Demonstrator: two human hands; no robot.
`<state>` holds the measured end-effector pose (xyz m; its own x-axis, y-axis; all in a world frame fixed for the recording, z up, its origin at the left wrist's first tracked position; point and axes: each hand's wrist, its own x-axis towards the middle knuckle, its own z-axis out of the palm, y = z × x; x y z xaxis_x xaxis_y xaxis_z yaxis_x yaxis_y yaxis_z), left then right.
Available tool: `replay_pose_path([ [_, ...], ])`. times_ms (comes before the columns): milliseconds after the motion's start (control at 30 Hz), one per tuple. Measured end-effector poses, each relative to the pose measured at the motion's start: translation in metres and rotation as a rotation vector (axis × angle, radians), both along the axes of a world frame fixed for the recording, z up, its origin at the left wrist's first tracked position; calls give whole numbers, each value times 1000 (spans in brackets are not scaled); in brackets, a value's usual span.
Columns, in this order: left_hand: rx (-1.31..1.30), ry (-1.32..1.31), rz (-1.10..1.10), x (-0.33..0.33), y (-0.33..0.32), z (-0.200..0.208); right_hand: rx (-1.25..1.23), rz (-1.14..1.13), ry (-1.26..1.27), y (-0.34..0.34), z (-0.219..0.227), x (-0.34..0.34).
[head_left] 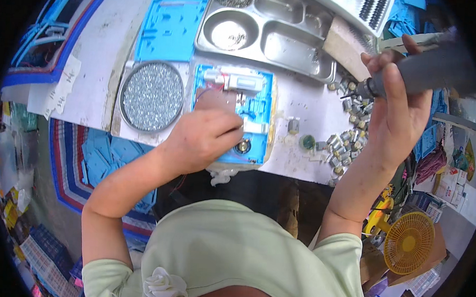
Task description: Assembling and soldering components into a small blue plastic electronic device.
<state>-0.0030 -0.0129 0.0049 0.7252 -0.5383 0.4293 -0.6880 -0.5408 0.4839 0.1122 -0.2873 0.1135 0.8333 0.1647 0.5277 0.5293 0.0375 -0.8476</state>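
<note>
A blue plastic housing (261, 108) lies on the table in front of me, with a white module (246, 83), a brown flat piece (214, 98), thin wires and a round metal-centred part (243, 145) inside. Over its left side is my left hand (200, 139), fingers pinched together; whatever is between them is hidden. Raised at the right, my right hand (393, 110) grips a dark grey power screwdriver (427, 72), its bit pointing left above the table. A round dish (151, 96) full of small silvery screws stands left of the housing.
A steel compartment tray (287, 44) sits behind the housing, beside a blue panel (171, 26). Several small grey motors (344, 148) are heaped at the right. A white tray (374, 14) with black parts is at the far right. A yellow fan (409, 243) stands lower right.
</note>
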Motion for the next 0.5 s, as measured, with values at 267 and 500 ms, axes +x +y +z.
replay_pose_path([
  [267, -87, 189, -89, -2, 11, 14, -63, -107, 141, -22, -12, 22],
  [500, -298, 203, 124, -33, 19, 12, -179, -141, 200, -44, -31, 4],
])
